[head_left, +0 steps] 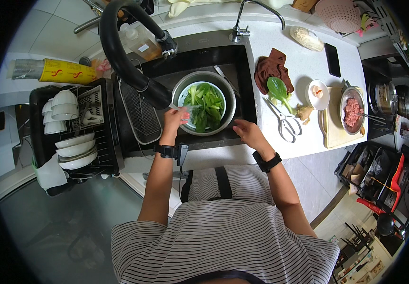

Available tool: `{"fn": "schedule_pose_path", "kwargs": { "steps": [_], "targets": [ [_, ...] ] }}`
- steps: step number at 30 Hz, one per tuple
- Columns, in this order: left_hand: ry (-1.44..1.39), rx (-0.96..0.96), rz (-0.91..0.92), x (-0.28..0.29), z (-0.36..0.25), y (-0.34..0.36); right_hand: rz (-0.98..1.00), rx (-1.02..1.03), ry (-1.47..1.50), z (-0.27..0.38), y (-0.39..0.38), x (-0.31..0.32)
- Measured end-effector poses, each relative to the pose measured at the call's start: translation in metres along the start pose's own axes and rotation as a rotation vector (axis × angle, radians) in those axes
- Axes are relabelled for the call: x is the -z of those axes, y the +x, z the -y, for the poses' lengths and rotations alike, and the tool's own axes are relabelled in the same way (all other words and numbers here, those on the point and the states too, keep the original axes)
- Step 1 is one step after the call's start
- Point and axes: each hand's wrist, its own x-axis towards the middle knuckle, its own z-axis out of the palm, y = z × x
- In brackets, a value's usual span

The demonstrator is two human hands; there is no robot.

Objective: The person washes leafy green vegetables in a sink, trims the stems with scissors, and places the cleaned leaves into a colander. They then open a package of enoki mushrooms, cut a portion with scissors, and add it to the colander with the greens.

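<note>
Metal pot (231, 105) holds a white container (220, 91) of green leaves (206, 110).

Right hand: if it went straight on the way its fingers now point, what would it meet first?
Probably the near right rim of the round grey metal basin in the black rectangular sink. Depth is unclear here, so the right hand might pass above that rim instead.
</note>
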Motion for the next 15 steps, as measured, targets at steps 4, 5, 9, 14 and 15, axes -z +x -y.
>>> {"fn": "schedule_pose_path", "kwargs": {
  "steps": [4,5,9,14,15],
  "targets": [
    [0.001,0.012,-0.009,0.0,0.002,-0.001,0.003,-0.013,-0.019,0.001,0.0,-0.001],
    [0.0,0.014,-0.011,0.0,0.002,-0.001,0.009,-0.036,-0.019,0.001,0.0,-0.001],
    [0.02,0.019,-0.026,-0.001,0.013,0.005,0.01,-0.017,-0.042,0.003,0.0,-0.002],
    [0.541,-0.163,0.228,-0.036,0.05,0.019,0.027,-0.049,-0.017,0.006,0.001,-0.003],
    [0.614,-0.221,0.347,-0.049,0.06,0.022,0.024,-0.031,-0.037,0.006,0.002,-0.003]
  ]
}}
